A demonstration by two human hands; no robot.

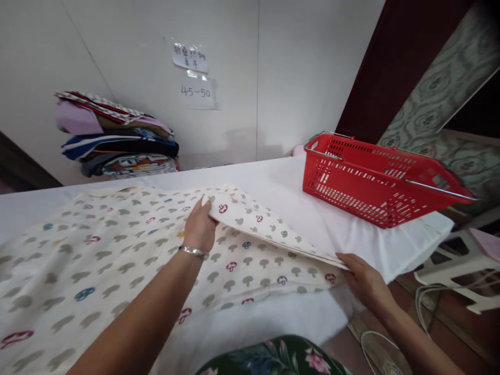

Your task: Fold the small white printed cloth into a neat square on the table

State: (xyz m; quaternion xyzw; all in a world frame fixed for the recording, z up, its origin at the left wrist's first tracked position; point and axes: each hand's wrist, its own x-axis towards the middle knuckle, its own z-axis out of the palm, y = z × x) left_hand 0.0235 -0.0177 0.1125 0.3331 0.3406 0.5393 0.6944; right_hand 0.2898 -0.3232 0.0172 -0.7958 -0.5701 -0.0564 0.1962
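A cream cloth printed with small mushrooms [128, 245] lies spread over the white-covered table, reaching off the left of the view. My left hand [200, 223], with a silver bracelet at the wrist, pinches a raised edge of it near the middle. At the cloth's right end, my right hand [363, 276] grips the corner of the same layered edge. Between both hands the edge is lifted and folded over, slanting down to the right. The fingertips under the cloth are hidden.
A red plastic basket [359, 182] with metal handles stands at the table's right end. Folded fabrics [121, 138] are stacked by the back wall at left. Handwritten paper signs [199, 94] hang on the wall. A white stool [464, 265] and cables are at lower right.
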